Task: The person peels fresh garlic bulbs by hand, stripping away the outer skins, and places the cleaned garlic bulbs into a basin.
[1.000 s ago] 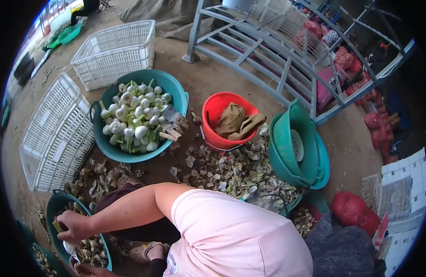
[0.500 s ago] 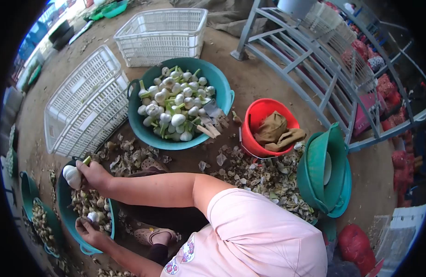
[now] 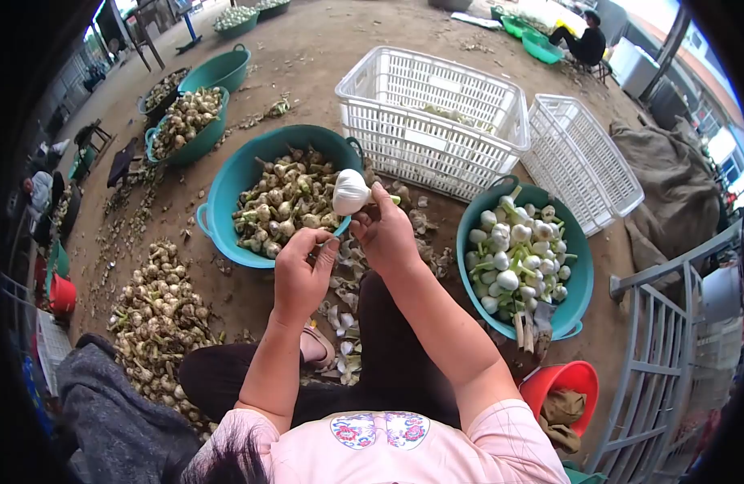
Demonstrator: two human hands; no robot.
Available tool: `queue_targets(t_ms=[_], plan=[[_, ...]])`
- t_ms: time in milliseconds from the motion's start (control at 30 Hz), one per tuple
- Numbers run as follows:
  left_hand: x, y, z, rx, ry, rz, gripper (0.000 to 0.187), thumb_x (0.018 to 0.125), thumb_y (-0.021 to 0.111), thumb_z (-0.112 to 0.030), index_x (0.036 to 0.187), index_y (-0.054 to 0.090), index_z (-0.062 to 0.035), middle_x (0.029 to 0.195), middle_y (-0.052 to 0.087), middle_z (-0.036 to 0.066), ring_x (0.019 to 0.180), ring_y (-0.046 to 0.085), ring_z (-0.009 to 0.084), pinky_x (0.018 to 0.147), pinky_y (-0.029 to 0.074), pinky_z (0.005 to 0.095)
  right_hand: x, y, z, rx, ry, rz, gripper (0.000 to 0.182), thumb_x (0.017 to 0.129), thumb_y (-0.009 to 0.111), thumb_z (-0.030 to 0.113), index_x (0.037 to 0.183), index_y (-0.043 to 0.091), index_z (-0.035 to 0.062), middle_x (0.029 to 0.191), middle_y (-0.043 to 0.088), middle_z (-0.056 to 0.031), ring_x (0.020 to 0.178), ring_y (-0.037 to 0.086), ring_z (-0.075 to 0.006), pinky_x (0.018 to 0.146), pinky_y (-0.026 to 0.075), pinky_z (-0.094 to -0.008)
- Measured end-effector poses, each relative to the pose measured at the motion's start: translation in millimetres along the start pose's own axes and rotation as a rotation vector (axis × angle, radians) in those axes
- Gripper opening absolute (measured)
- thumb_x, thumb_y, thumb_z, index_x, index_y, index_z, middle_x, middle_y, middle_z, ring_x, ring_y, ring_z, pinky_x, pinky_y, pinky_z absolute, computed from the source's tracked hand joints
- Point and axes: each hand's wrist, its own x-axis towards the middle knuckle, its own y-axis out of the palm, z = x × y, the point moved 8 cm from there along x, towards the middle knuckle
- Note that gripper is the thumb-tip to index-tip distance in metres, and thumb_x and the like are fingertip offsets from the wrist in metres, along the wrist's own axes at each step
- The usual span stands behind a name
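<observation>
Holding a white garlic bulb by its green stem in the right hand, at the right-hand edge of the teal tub of brownish garlic. Between that edge and the teal tub of white garlic, narrow room over skin-strewn ground, bounded by the white crate beyond and the dark-trousered legs nearer. Left hand narrow, thumb close to fingers, beside the near rim; impossible to tell of anything pinched. Both forearms angled forward and inward, right hand farther out.

Room opens between tubs, a crate beyond.
</observation>
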Motion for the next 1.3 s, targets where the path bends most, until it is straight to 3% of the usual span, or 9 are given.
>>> queue_targets(t_ms=[133, 300, 400, 467, 500, 667, 833, 1000, 1300], plan=[[-9, -12, -9, 0.005, 0.146, 0.086, 0.017, 0.089, 0.063, -0.016, 0.082, 0.060, -0.0009, 0.070, 0.056, 0.006, 0.060, 0.050, 0.0171, 0.055, 0.040, 0.0261, 1, 11, -12, -0.127, 0.026, 0.019, 0.026, 0.096, 0.050, 0.031, 0.101, 0.054, 0.0061, 0.083, 0.059, -0.0025, 0.064, 0.054, -0.0101, 0.055, 0.046, -0.0235], [-25, -63, -97, -1.284, 0.273, 0.264, 0.062, 0.098, 0.029, -0.053, 0.052, 0.042, -0.0136, 0.047, 0.041, -0.002, 0.047, 0.041, 0.0145, 0.069, 0.039, 0.0408, 6, 24, -31, -0.157, 0.068, 0.075, 0.024, 0.095, 0.055, 0.031, 0.096, 0.053, 0.0067, 0.072, 0.051, 0.0000, 0.058, 0.049, -0.0086, 0.051, 0.045, -0.0229], [-40, -81, -173, -1.514, 0.447, 0.655, 0.059, 0.101, 0.035, -0.035, 0.049, 0.040, -0.0078, 0.049, 0.048, 0.005, 0.042, 0.045, 0.0172, 0.058, 0.051, 0.0424, 12, 28, -43, -0.193, 0.061, 0.076, 0.024, 0.095, 0.054, 0.030, 0.093, 0.052, 0.0054, 0.075, 0.050, -0.0013, 0.059, 0.049, -0.0097, 0.051, 0.047, -0.0243], [-36, -74, -198, -1.779, 0.493, 0.769, 0.047, 0.090, 0.038, -0.012, 0.044, 0.045, -0.0077, 0.046, 0.049, 0.010, 0.040, 0.049, 0.0206, 0.056, 0.054, 0.0439, 16, 25, -51, -0.225, 0.060, 0.046, 0.025, 0.094, 0.055, 0.029, 0.092, 0.052, 0.0045, 0.074, 0.050, -0.0018, 0.060, 0.050, -0.0104, 0.051, 0.047, -0.0251], [-35, -73, -206, -1.831, 0.522, 0.803, 0.047, 0.091, 0.038, -0.013, 0.044, 0.045, -0.0079, 0.046, 0.049, 0.010, 0.041, 0.049, 0.0204, 0.057, 0.054, 0.0441, 16, 27, -53, -0.221, 0.057, 0.038, 0.025, 0.094, 0.055, 0.029, 0.092, 0.052, 0.0043, 0.074, 0.050, -0.0017, 0.060, 0.050, -0.0106, 0.051, 0.047, -0.0251], [-49, -102, -210, -1.755, 0.639, 0.689, 0.047, 0.092, 0.038, -0.013, 0.045, 0.044, -0.0089, 0.048, 0.047, 0.008, 0.043, 0.049, 0.0195, 0.060, 0.054, 0.0450, 11, 29, -58, -0.202, 0.068, 0.029, 0.021, 0.093, 0.058, 0.028, 0.089, 0.052, 0.0076, 0.072, 0.049, -0.0001, 0.060, 0.050, -0.0108, 0.052, 0.045, -0.0258], [-82, -170, -220, -1.493, 0.835, 0.440, 0.047, 0.093, 0.037, -0.014, 0.046, 0.043, -0.0098, 0.049, 0.045, 0.007, 0.045, 0.049, 0.0185, 0.063, 0.054, 0.0459, 15, 25, -57, -0.211, 0.114, 0.155, 0.019, 0.094, 0.055, 0.027, 0.097, 0.056, 0.0086, 0.082, 0.060, -0.0012, 0.071, 0.056, -0.0097, 0.053, 0.039, -0.0225], [-115, -210, -236, -1.315, 0.938, 0.288, 0.047, 0.094, 0.037, -0.014, 0.048, 0.043, -0.0108, 0.050, 0.044, 0.006, 0.047, 0.048, 0.0175, 0.067, 0.053, 0.0468, 15, 38, -63, -0.292, 0.136, 0.131, 0.020, 0.095, 0.054, 0.026, 0.097, 0.056, 0.0068, 0.082, 0.059, -0.0019, 0.066, 0.050, -0.0086, 0.052, 0.036, -0.0219], [-141, -223, -244, -1.314, 0.990, 0.293, 0.047, 0.096, 0.036, -0.015, 0.050, 0.041, -0.0125, 0.053, 0.040, 0.003, 0.051, 0.048, 0.0158, 0.073, 0.053, 0.0484, 21, 37, -81, -0.302, 0.134, 0.051, 0.018, 0.093, 0.058, 0.025, 0.089, 0.055, 0.0077, 0.076, 0.057, -0.0013, 0.061, 0.051, -0.0101, 0.048, 0.039, -0.0228]])
